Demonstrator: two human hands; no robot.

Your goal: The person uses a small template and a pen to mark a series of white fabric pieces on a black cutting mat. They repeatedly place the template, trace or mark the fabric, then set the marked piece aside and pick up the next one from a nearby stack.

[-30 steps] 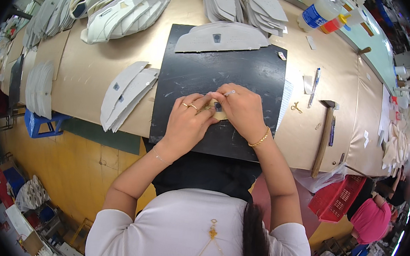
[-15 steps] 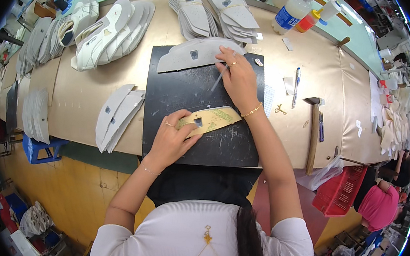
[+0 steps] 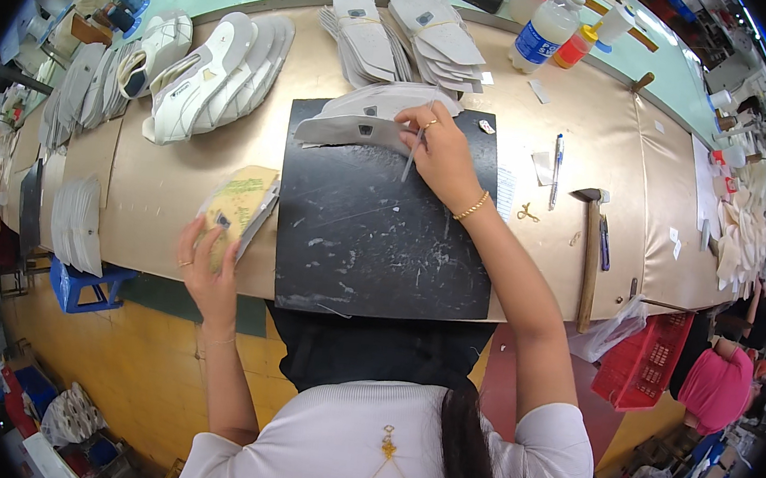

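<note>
My left hand (image 3: 210, 282) is at the left of the black board, its fingers and thumb on a yellow-faced, curved shoe piece (image 3: 247, 191) with a small dark patch. That piece lies over a small pile of grey pieces, mostly hidden beneath it. My right hand (image 3: 443, 157) is closed around a thin, pale, pen-like stick (image 3: 410, 162) that points down toward the board. Its fingertips also touch the right end of a curved grey shoe piece (image 3: 338, 131) with a dark patch. Behind that one, more grey pieces (image 3: 387, 97) overlap at the board's far edge.
The black board (image 3: 383, 239) sits on a gold-covered table. Bundled grey pieces (image 3: 363, 39) and white shoe uppers (image 3: 215, 66) stand at the back. A bottle (image 3: 546, 33), a blue pen (image 3: 556, 168) and a hammer (image 3: 589, 259) are to the right; a red basket (image 3: 638, 365) hangs below.
My left hand has carried the yellow-faced piece from the board leftward onto the small grey pile. My right hand has stayed at the grey pieces, where the front one has slid nearer, apart from those behind.
</note>
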